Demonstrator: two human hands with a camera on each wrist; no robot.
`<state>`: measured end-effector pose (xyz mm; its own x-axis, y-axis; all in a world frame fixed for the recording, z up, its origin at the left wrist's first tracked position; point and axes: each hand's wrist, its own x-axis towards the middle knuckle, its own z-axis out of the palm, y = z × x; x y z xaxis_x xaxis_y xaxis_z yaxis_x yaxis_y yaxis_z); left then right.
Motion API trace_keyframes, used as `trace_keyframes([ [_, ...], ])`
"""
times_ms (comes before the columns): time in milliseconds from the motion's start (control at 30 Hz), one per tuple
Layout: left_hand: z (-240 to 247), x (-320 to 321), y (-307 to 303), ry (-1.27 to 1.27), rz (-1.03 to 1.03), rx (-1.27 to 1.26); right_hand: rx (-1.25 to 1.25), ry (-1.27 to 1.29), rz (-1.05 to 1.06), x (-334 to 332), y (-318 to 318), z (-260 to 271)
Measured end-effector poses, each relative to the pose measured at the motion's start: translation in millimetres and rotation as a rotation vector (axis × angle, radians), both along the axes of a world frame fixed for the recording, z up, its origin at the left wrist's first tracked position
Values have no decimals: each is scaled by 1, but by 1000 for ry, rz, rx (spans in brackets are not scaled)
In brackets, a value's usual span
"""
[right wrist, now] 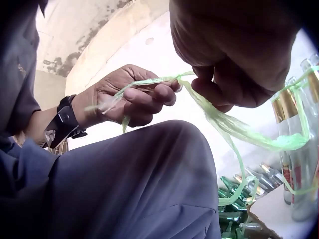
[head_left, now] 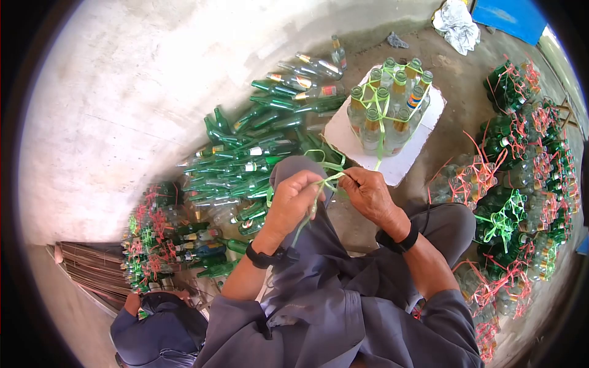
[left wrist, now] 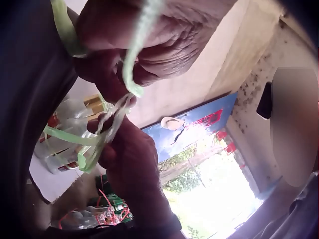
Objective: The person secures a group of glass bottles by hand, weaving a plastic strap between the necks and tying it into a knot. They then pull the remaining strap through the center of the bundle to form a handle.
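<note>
Both hands meet above the knees around a light green plastic strip (head_left: pixel 331 178). The left hand (head_left: pixel 296 197) pinches one part of it, and a loose tail hangs down past the fingers. Close beside it, the right hand (head_left: pixel 369 195) pinches the strip between thumb and curled fingers; the right wrist view shows a crossing or knot (right wrist: pixel 180 77) between the two hands. From there the strip runs to a bundle of clear glass bottles (head_left: pixel 397 92), standing upright with gold-coloured necks laced together by green strip. A white board (head_left: pixel 343 130) lies under the bottles.
Loose green bottles (head_left: pixel 245 165) lie heaped along the wall to the left. Bundles tied with pink and green strips (head_left: pixel 506 214) crowd the right side. Another person (head_left: pixel 161 328) sits at lower left near a stack of thin rods (head_left: pixel 92 270). A crumpled white bag (head_left: pixel 457 26) lies at the back.
</note>
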<state>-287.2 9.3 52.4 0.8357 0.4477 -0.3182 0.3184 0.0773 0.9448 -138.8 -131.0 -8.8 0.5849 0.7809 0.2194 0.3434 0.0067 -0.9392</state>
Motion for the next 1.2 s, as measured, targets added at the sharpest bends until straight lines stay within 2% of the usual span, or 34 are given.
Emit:
trace_keyframes([
  [133,0,-1,1,-37,29,-30,-65,83,27,-1,-2,1],
  [200,1,-2,2,-42,41,-29,-207,48,97,2,-3,0],
  [333,5,-8,10,-22,67,65,-239,-72,157,6,-6,-9],
  [400,6,-9,12,-26,79,77,-71,-254,105,7,-5,-20],
  [433,6,-10,13,-34,77,73,-69,-256,106,5,-4,-13],
  [500,7,-9,12,-43,76,68,-6,-315,-73,0,-4,3],
  [733,2,-5,3,-76,95,-51,-48,-227,-172,-4,-6,14],
  [800,1,-4,2,-69,87,-49,60,-86,19,-1,-8,5],
  [833,2,-3,1,-58,74,-16,59,-84,17,-1,-9,8],
  [1000,-4,-4,1,-61,83,-49,-37,144,355,1,-11,13],
  [1033,-5,-4,2,-55,70,-27,-37,145,355,2,-11,9],
  [1100,-2,-6,5,-47,58,-4,-20,-40,275,2,-11,2],
  [1133,2,-6,6,-15,37,58,-20,-39,275,3,-10,2],
  [1200,6,-7,7,17,14,119,-2,-53,142,5,-9,4],
])
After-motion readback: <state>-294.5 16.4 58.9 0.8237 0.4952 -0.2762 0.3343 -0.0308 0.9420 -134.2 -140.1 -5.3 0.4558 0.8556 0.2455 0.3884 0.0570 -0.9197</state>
